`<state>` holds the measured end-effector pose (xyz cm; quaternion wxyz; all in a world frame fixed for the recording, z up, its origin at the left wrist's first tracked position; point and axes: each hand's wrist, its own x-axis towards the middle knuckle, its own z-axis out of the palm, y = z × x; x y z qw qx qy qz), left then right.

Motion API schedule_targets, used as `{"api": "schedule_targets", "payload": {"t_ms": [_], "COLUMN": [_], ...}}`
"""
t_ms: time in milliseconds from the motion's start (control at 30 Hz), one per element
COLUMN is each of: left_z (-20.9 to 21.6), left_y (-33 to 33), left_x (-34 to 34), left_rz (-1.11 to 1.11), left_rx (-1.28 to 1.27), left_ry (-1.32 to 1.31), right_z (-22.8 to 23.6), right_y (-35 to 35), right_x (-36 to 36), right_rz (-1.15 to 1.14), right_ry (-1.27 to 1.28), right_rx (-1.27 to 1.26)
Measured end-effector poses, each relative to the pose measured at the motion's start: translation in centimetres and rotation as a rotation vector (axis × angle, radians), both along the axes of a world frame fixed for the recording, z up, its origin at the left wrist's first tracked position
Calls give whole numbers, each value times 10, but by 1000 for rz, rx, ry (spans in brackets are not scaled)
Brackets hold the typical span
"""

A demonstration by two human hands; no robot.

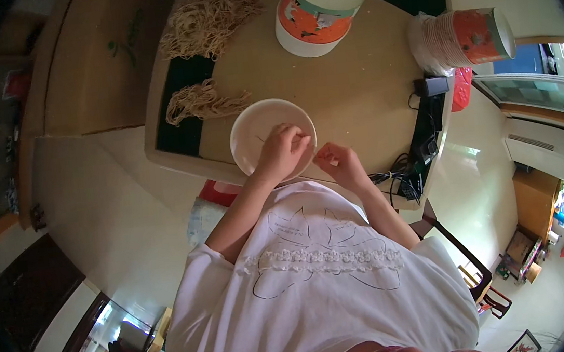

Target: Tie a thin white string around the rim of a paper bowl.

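A white round bowl (245, 138) stands at the near edge of the table in front of me. My left hand (285, 149) is over the bowl, its fingers curled together in a pinch. Just outside the bowl's right rim is my right hand (337, 163), also closed, with thumb and fingertips pressed together. Whatever either hand pinches is too small to make out. A thin dark line shows inside the bowl beside my left hand. Left of the bowl lies a small bundle of cream-coloured strands (202, 103), and a larger tangled heap of strands (211, 22) lies beyond it.
An orange-and-white paper tub with a lid (315, 18) stands at the back. A stack of similar tubs (463, 36) lies on its side at the right. A black adapter (431, 86) and coiled cables (398, 170) line the right edge. A cardboard box (95, 65) is at the left.
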<state>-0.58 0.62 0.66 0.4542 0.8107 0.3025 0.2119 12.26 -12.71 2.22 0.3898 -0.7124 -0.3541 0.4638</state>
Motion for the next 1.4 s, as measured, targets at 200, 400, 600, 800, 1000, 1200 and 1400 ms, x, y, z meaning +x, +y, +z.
{"api": "schedule_targets", "payload": {"t_ms": [200, 400, 600, 800, 1000, 1200, 1400], "left_z": [0, -25, -19, -11, 10, 14, 0], "left_y": [-6, -5, -6, 6, 14, 5, -11], "left_x": [3, -1, -1, -3, -3, -1, -4], "left_rz": [-189, -120, -84, -216, -186, -72, -151], "left_rx": [-143, -614, -706, -1068, -1455, -1744, -1827], "left_ry": [88, 165, 233, 365, 256, -257, -617], "right_z": [16, 34, 38, 45, 35, 33, 35], "right_y": [2, 2, 3, 5, 1, 1, -2], "right_x": [-2, -1, -2, -3, -4, -4, -3], "right_rz": [-24, 14, 50, 85, 67, 84, 39], "right_ry": [27, -167, -222, -305, -337, -338, -305], "right_rx": [-10, 6, 0, -105, 17, -41, 27]}}
